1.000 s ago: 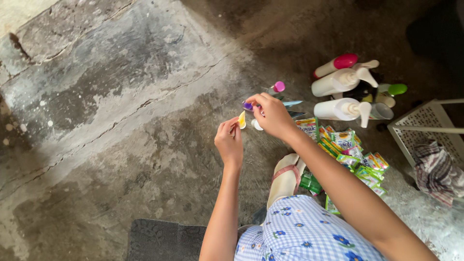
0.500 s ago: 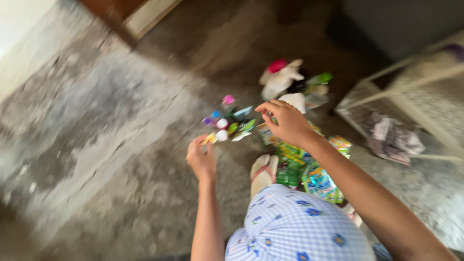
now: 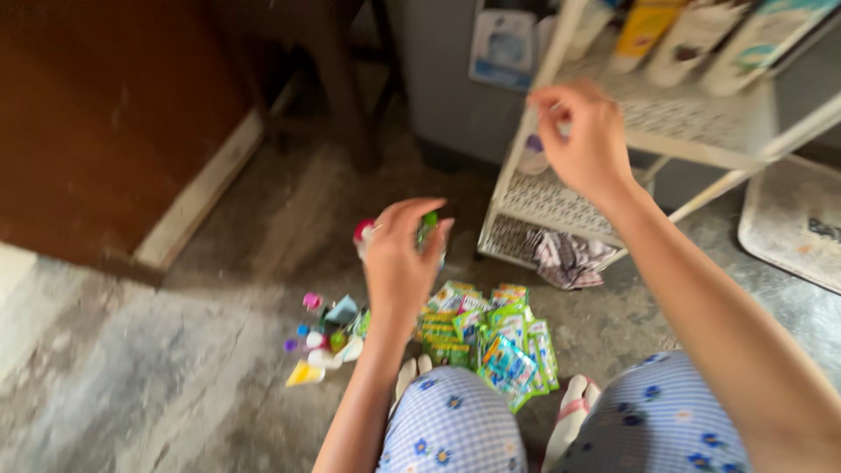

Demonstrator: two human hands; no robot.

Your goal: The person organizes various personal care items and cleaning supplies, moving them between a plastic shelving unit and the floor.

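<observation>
Floor: grey concrete floor strewn with green sachets and small coloured caps.
Rack: white wire shelf rack just behind.
Left hand: fingers curled near a green-capped bottle; grasp unclear.
Right hand: pinched at the rack, contents hidden.

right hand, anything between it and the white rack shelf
Nothing visible does. The right hand is raised just in front of the shelf, beside the front post. The bottles stand farther right on it. The picture is blurred.

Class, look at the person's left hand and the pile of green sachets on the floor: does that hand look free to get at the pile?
Probably yes. The left hand hovers just above and beside the green sachets, with nothing between them, though its fingers seem to be around a small bottle already.
</observation>
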